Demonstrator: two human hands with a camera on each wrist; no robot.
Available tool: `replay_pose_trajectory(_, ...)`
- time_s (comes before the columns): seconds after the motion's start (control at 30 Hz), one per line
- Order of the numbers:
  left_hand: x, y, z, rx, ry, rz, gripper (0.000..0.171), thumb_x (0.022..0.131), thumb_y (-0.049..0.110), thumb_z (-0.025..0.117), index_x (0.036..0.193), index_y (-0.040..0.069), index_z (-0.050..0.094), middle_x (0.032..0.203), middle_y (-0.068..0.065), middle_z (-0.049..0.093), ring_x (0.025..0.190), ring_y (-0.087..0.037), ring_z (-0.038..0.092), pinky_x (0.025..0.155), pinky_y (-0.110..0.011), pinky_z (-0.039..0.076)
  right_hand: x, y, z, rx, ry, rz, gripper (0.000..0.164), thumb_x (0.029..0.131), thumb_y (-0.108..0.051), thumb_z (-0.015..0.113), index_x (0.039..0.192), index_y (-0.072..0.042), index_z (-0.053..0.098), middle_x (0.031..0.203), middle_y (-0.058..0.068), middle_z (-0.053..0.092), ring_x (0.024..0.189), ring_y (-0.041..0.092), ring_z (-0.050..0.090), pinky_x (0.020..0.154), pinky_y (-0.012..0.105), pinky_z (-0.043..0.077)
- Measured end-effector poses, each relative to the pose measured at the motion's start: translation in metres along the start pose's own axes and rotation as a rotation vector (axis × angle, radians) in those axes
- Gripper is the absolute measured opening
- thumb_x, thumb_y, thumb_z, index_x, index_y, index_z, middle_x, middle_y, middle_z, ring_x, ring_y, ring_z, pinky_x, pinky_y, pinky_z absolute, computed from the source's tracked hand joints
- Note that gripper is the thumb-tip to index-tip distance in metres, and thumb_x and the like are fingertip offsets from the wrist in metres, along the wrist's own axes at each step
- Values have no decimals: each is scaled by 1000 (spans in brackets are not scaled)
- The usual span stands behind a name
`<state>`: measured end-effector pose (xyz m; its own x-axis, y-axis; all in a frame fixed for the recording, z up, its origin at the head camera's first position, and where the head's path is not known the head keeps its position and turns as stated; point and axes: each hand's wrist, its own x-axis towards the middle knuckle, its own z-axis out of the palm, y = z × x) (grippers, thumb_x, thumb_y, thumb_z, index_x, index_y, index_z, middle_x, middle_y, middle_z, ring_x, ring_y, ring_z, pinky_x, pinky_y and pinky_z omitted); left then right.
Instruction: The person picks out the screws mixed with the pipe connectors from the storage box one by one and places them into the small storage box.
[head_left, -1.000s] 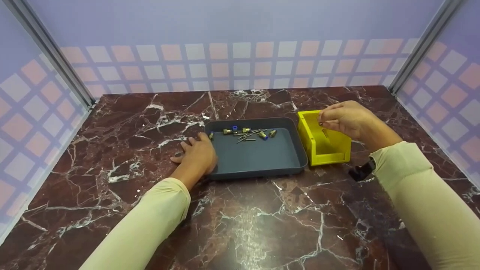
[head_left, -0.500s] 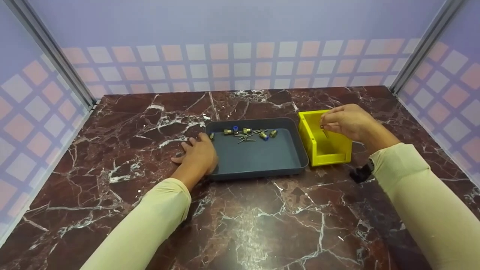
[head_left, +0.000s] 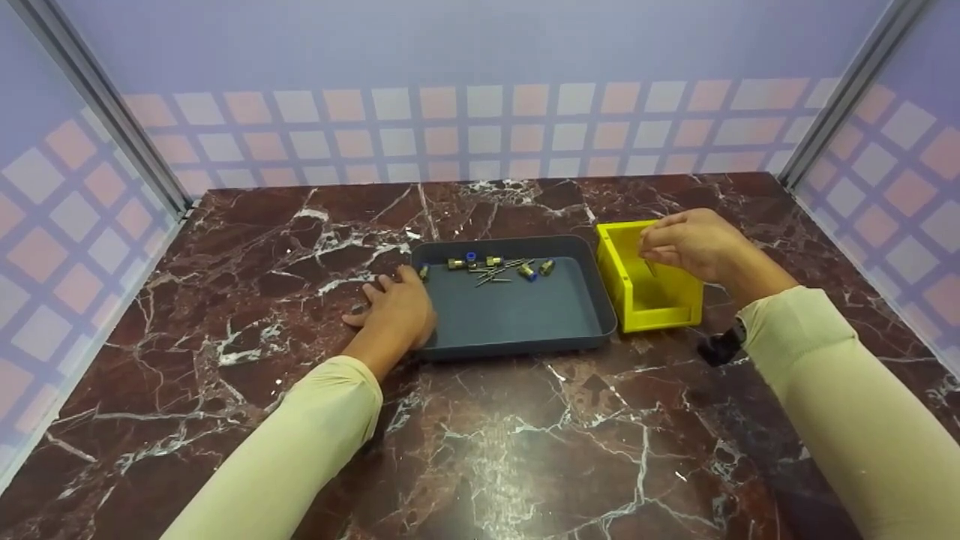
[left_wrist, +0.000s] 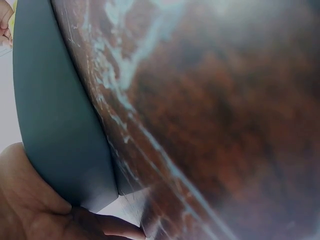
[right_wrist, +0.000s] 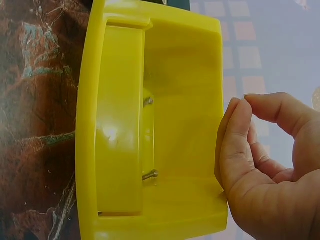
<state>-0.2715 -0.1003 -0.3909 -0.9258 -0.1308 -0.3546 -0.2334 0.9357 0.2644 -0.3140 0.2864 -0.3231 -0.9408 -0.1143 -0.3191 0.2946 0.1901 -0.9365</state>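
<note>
My left hand (head_left: 397,309) rests spread against the left side of a grey tray (head_left: 517,346); in the left wrist view its thumb and a finger lie along the tray wall (left_wrist: 65,125). Over a yellow bin (head_left: 660,319) my right hand (head_left: 697,240) has its thumb and fingertips pressed together. Nothing shows between them in the right wrist view. Just below those fingertips, the head view shows a thin shape (head_left: 650,267), too small to identify. Inside the bin lie a screw (right_wrist: 151,175) and what looks like another screw (right_wrist: 148,101).
Brass fittings (head_left: 493,262), some with blue collars, lie along the tray's far side. Several thin metal screws or pins (head_left: 495,274) are heaped among them. The bin stands directly right of the tray on the dark red marble table (head_left: 480,450). Tiled walls (head_left: 480,135) enclose it.
My right hand has dropped slightly over the bin, and the small shiny piece seen at its fingertips earlier no longer shows there. The left hand and the tray have stayed put.
</note>
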Motion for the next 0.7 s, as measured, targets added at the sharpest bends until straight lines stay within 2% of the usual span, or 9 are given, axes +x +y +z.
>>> replay_pose_trajectory(0.17,1,0,1,0,-2,0,96,91,5,60,162,2,-4,166,-35,4,153,-57,-2,102,-91,11,-1,-1,7,15,-9,-8,15,95,-1,69,108,4,64,100,6,66,89,15,73,86,23,60)
replay_pose_trajectory(0.27,2,0,0,13,-18,-2,99,90,3,62,162,2,-5,166,-36,4,152,-58,-2,101,-91,12,-2,-4,18,18,-21,-26,20,95,0,67,112,8,60,103,9,66,89,16,73,87,24,60)
replay_pose_trajectory(0.47,2,0,-1,24,-34,-4,99,91,3,62,162,3,-7,166,-36,2,152,-58,-3,101,-91,12,-2,-11,52,-18,-44,-57,33,96,-1,67,124,13,57,109,14,67,100,22,73,91,27,59)
replay_pose_trajectory(0.7,-1,0,-1,3,-7,6,92,93,3,56,162,3,-5,166,-35,3,153,-57,-2,102,-90,11,3,-16,95,30,-65,-65,34,93,3,69,123,15,58,116,19,61,96,21,72,91,29,59)
